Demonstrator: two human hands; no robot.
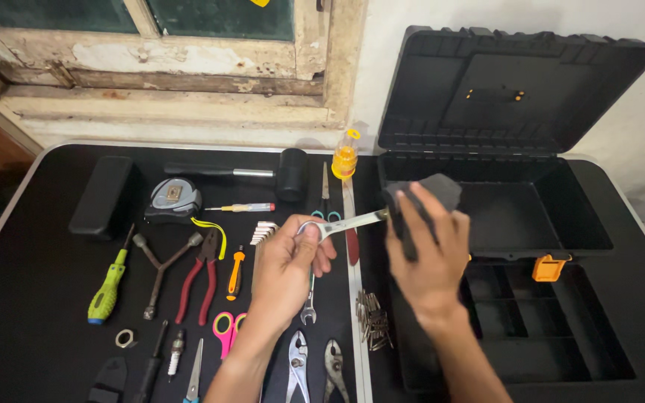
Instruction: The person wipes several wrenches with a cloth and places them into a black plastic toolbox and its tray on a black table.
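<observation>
Black tabletop point(31, 313) below a worn window frame: just left of the open black toolbox point(516, 216), the left hand point(285, 265) grips a silver wrench point(341, 224), while the right hand point(431, 254) clamps a dark cloth point(423, 194) around its far end.

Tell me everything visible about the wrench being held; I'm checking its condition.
The wrench is a slim, shiny silver metal bar, held roughly level above the black table. The left hand grips its ring-shaped end between fingers and thumb. Its other end disappears into a dark cloth that the right hand presses around it, in front of the open black toolbox. No rust shows.
</observation>
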